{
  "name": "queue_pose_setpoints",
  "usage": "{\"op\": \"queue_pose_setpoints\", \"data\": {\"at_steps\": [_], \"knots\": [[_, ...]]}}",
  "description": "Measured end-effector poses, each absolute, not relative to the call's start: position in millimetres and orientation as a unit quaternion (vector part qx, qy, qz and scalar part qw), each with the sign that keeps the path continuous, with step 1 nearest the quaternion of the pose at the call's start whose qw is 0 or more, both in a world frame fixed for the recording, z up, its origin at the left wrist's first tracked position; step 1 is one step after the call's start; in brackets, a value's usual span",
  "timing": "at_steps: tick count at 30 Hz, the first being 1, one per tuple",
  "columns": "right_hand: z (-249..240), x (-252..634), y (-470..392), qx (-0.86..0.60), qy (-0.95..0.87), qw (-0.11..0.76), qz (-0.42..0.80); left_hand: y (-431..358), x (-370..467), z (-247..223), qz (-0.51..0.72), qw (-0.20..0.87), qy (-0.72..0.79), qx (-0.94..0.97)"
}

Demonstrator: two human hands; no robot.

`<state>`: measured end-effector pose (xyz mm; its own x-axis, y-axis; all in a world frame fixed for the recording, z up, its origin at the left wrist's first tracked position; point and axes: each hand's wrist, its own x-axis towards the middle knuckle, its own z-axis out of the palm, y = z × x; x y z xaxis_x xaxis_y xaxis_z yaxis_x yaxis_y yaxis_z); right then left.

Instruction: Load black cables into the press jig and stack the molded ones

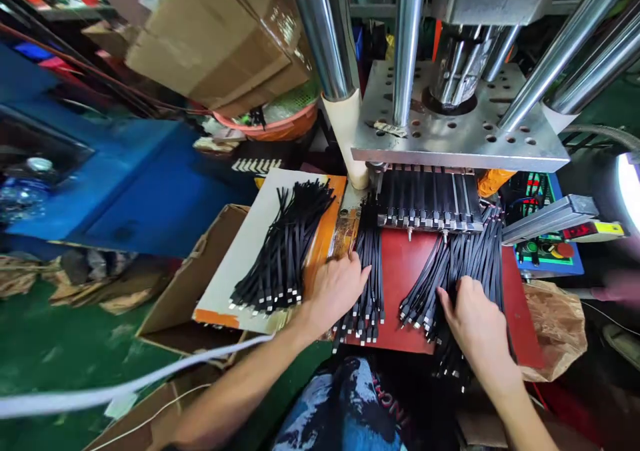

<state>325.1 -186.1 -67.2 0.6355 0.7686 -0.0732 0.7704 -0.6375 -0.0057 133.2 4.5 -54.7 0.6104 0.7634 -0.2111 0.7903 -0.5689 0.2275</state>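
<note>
My left hand rests with bent fingers on the left edge of a narrow bundle of black cables; what its fingers grip, if anything, is hidden. On the right, my right hand lies on a wider pile of black cables, thumb apart and the other fingers curled downward. Both bundles lie on a red board, their metal plugs toward me. Behind them, a metal fixture holds a row of black cables side by side. Another heap of black cables sits on a white board at the left.
A press plate with steel columns stands above the fixture. Cardboard boxes are at the left, beside a blue cabinet. At the right are a control box, a metal arm and brown paper.
</note>
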Motion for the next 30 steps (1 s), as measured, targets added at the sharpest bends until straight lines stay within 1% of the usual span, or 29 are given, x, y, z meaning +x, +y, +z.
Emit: {"op": "queue_pose_setpoints", "data": {"at_steps": [2,6,8,13,16,18,23,25,27,30], "knots": [[-80,315,-196,0.908,0.411,0.034,-0.067,9,117,-67,-0.056,0.190,0.436,0.878],[-86,322,-195,0.905,0.419,-0.030,-0.069,26,112,-76,-0.025,0.275,0.420,0.864],[-84,323,-195,0.910,0.409,-0.046,-0.058,31,112,-77,0.003,0.332,0.414,0.848],[-82,315,-194,0.914,0.401,-0.011,-0.065,33,112,-73,0.059,0.507,0.381,0.771],[-83,318,-193,0.911,0.405,-0.031,-0.069,35,113,-65,0.068,0.592,0.387,0.703],[-83,322,-195,0.905,0.408,-0.095,-0.073,35,112,-60,0.067,0.625,0.394,0.671],[-75,328,-201,0.863,0.331,-0.355,-0.142,23,108,-52,0.062,0.670,0.378,0.636],[-66,321,-202,0.830,0.293,-0.444,-0.166,9,111,-48,0.042,0.707,0.353,0.612],[-55,307,-201,0.794,0.272,-0.510,-0.189,-10,118,-43,0.016,0.750,0.314,0.582],[-41,281,-203,0.738,0.289,-0.548,-0.267,-36,133,-33,0.007,0.790,0.271,0.550]]}}
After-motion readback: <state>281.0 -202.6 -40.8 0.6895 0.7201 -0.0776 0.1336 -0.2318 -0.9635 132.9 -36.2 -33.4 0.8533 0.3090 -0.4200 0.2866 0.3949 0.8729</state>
